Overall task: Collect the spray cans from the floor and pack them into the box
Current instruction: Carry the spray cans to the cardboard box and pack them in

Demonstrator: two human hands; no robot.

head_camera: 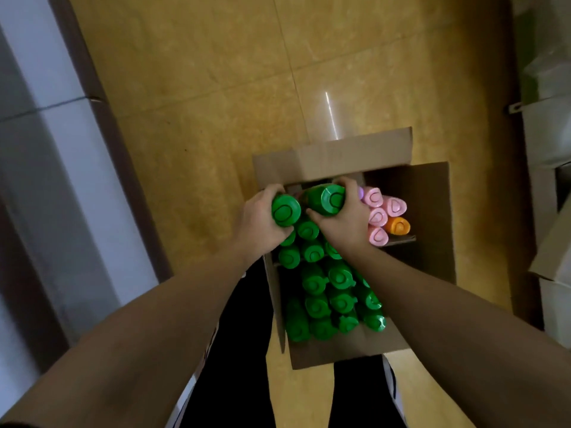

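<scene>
An open cardboard box point(432, 211) stands on the floor in front of me. Several green-capped spray cans point(340, 278) stand upright in its near and middle part. Several pink-capped cans point(378, 216) and one orange-capped can point(398, 225) stand at the far right. My left hand point(256, 225) grips a green can point(285, 210) above the box's far left corner. My right hand point(346, 220) grips a second green can point(332, 199) right beside it. Both cans are held over the packed ones.
The floor point(216, 103) is yellow-brown tile. A white wall with a dark skirting point(102, 125) runs along the left. Pale boxes or furniture point(547, 134) stand at the right edge. My dark trouser legs point(241, 350) are below the box.
</scene>
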